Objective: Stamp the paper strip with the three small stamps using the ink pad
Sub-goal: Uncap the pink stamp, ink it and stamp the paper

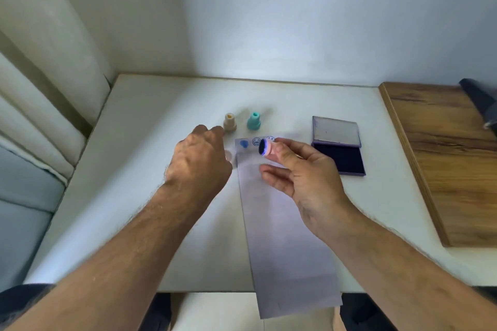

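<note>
A long white paper strip (285,236) lies on the white table (150,196), its near end hanging over the front edge. Three blue prints mark its far end. My right hand (304,177) holds a pink stamp (266,148) above that end, inked face tilted towards me. My left hand (200,161) hovers left of the strip, fingers curled over a small clear cap (229,154); whether it grips the cap is hidden. A beige stamp (230,123) and a teal stamp (254,121) stand upright beyond the strip. The ink pad (338,154) lies open to the right.
A wooden board (441,158) lies along the table's right side with a dark object (480,99) on its far corner. A wall runs behind the table and a cushioned seat (29,164) sits to the left.
</note>
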